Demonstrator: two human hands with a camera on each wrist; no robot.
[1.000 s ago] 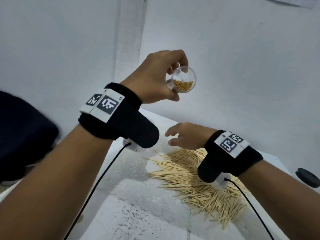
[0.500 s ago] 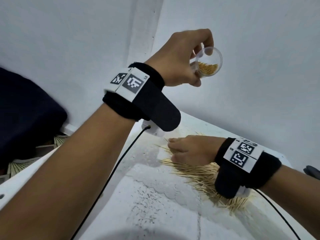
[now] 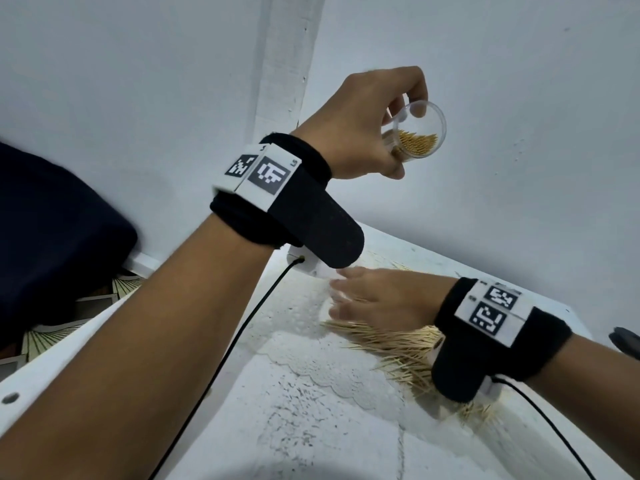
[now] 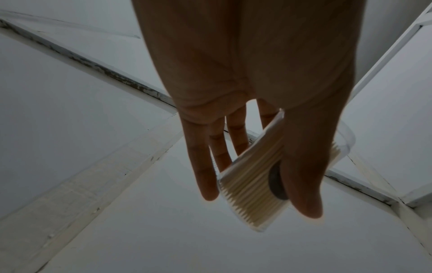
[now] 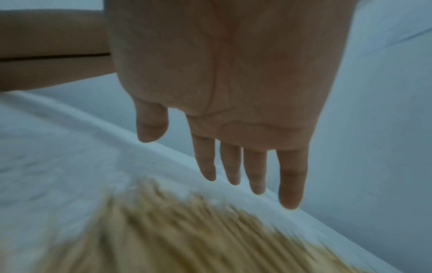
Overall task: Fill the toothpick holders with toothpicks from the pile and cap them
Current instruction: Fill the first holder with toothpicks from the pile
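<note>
My left hand holds a clear plastic toothpick holder raised in the air, tilted on its side with its open mouth toward me and toothpicks lying in its lower half. In the left wrist view the thumb and fingers pinch the holder. My right hand hovers low over the far end of the toothpick pile on the white table, fingers straight and spread, blurred by motion. In the right wrist view the right hand is empty above the pile. No cap is visible.
The white table has a crackled, speckled surface and meets white walls at the back. A dark round object lies at the right edge. Dark cloth fills the left side, beyond the table's left edge.
My left hand kept the holder raised throughout. My right hand dropped from above the pile down to its far end and spread its fingers.
</note>
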